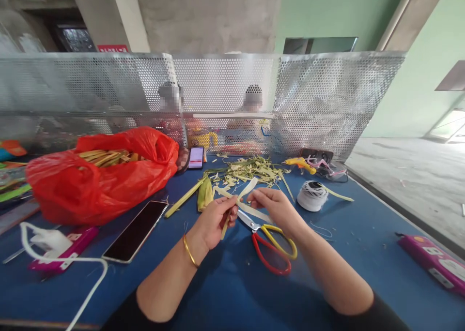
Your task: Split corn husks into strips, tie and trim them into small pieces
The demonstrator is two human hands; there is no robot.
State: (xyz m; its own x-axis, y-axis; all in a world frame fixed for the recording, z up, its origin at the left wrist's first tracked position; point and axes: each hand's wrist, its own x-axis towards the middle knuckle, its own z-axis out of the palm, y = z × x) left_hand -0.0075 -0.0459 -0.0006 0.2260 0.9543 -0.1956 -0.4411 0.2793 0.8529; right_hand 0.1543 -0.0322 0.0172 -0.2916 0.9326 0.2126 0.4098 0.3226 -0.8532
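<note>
My left hand (217, 218) pinches several pale green leaf strips (248, 189), which cross at its fingertips; one end hangs below the fingers. My right hand (271, 205) is just to the right, its fingers curled together; whether a thread or strip is between them I cannot make out. One pale strip passes below it. Scissors (267, 244) with one red and one yellow handle lie on the table under the hands, blades pointing up and left. Behind the left hand are a folded green husk (205, 195) and a pale stalk (185, 198).
Green leaf scraps (250, 170) are heaped behind the hands. A white thread spool (312, 196) stands right. A red plastic bag (109, 186) of stalks, a phone (136, 232) and a white cable (92, 292) are left. A perforated metal screen (225, 79) separates people opposite.
</note>
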